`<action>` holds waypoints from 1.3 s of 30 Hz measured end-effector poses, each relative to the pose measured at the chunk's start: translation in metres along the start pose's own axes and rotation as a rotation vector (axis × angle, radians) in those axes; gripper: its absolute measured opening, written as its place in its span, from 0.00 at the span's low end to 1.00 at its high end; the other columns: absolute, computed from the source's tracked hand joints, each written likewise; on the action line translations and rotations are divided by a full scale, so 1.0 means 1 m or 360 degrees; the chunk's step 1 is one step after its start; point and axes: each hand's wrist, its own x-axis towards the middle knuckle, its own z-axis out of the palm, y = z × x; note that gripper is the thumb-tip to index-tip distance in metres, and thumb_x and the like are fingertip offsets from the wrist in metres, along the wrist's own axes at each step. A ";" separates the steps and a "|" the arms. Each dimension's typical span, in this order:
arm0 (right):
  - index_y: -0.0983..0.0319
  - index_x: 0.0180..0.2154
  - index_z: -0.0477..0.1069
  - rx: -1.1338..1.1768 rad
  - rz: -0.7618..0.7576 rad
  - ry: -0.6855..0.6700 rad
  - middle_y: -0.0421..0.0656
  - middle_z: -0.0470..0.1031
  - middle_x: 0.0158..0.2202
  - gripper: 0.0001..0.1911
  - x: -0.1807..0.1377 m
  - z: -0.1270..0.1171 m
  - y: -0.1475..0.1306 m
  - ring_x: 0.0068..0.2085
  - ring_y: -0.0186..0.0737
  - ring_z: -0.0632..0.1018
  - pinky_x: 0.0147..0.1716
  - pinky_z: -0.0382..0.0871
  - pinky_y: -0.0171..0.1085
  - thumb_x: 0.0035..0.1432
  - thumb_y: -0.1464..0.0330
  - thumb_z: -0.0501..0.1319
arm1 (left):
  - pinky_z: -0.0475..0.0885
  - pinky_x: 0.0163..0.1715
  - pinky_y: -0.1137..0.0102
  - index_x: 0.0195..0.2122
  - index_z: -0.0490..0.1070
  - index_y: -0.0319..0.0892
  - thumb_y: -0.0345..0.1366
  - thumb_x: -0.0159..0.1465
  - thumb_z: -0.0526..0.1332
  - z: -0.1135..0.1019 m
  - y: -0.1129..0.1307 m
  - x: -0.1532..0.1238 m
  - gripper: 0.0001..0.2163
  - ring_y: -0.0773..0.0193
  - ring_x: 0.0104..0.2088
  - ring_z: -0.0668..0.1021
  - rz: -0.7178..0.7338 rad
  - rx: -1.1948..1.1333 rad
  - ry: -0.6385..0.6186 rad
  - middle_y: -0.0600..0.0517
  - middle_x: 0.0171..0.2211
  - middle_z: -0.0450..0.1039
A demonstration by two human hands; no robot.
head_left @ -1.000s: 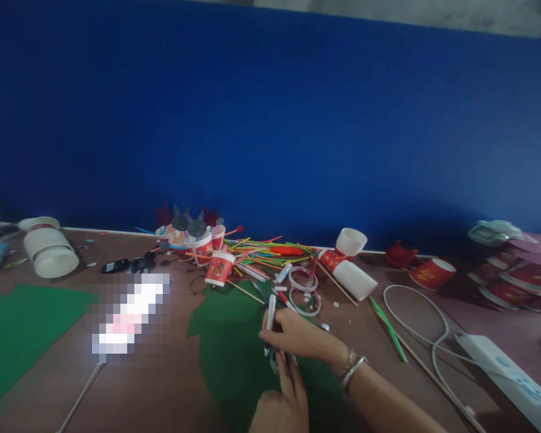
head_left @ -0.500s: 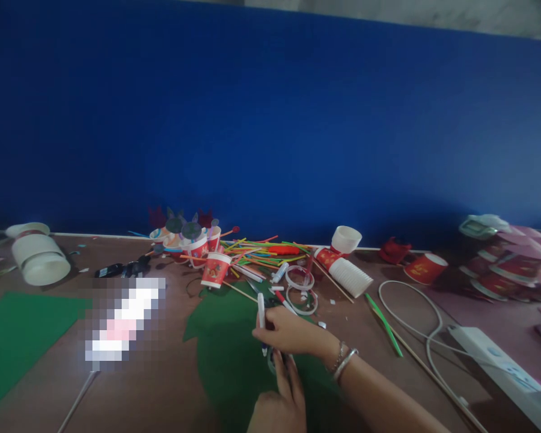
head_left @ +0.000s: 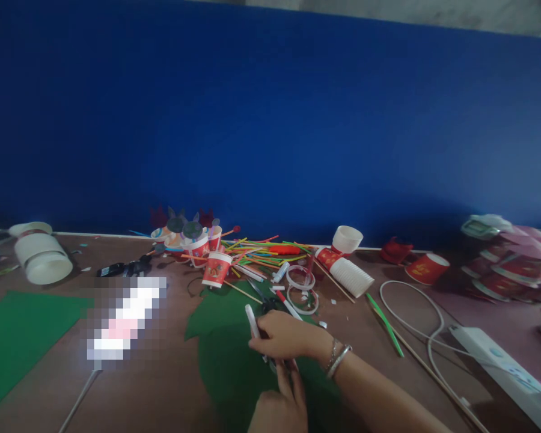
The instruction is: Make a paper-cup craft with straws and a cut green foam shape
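Observation:
In my right hand (head_left: 284,338), whose wrist wears bracelets, the fingers are closed round a white marker pen (head_left: 251,320). The pen leans to the left, with its lower end down near a dark green sheet (head_left: 225,367). My left hand (head_left: 282,403) lies below it, index and middle fingers stretched out. Those two fingertips press on a small round piece (head_left: 273,365) on the sheet, mostly hidden by both hands. Just behind my right hand lie scissors (head_left: 265,302) with dark handles.
Behind the sheet lie a pile of coloured sticks (head_left: 256,249), tape rolls (head_left: 302,297) and stacked paper cups (head_left: 347,273). Decorated cups (head_left: 216,269) stand left of them. A power strip (head_left: 496,358) with its cable is at right, another green sheet (head_left: 22,337) at left.
My right hand has shifted slightly down and left, and the marker pen tilts further left. The dark scissor handles now show behind that hand. My left hand stays nearly in place.

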 end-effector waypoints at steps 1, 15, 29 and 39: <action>0.65 0.33 0.75 -0.0027 -0.0003 -0.0012 0.49 0.79 0.32 0.18 0.000 0.000 0.000 0.32 0.41 0.77 0.30 0.61 0.33 0.58 0.59 0.53 | 0.66 0.13 0.75 0.50 0.72 0.40 0.27 0.55 0.59 0.000 0.000 0.000 0.20 0.69 0.13 0.72 0.0000 -0.0003 0.0004 0.30 0.42 0.75; 0.65 0.33 0.74 -0.0122 -0.0073 -0.0023 0.49 0.78 0.32 0.17 0.008 0.004 0.004 0.32 0.43 0.77 0.28 0.60 0.34 0.58 0.60 0.52 | 0.65 0.12 0.76 0.52 0.71 0.41 0.29 0.56 0.59 0.003 0.000 -0.001 0.21 0.70 0.12 0.71 -0.0015 0.0002 0.0009 0.29 0.44 0.74; 0.65 0.31 0.73 0.0237 0.0165 0.0176 0.46 0.77 0.30 0.15 0.001 0.000 0.017 0.31 0.38 0.74 0.28 0.59 0.33 0.58 0.61 0.54 | 0.67 0.11 0.75 0.49 0.73 0.41 0.27 0.55 0.59 0.001 -0.003 0.000 0.19 0.70 0.12 0.71 0.0017 0.0020 0.0075 0.30 0.45 0.74; 0.65 0.30 0.71 0.0630 0.0280 0.0445 0.41 0.74 0.27 0.10 -0.017 0.013 0.028 0.29 0.35 0.73 0.30 0.62 0.31 0.58 0.67 0.54 | 0.67 0.10 0.77 0.49 0.73 0.41 0.28 0.56 0.58 -0.009 -0.016 0.004 0.18 0.69 0.12 0.72 0.0141 0.0029 0.0067 0.32 0.44 0.75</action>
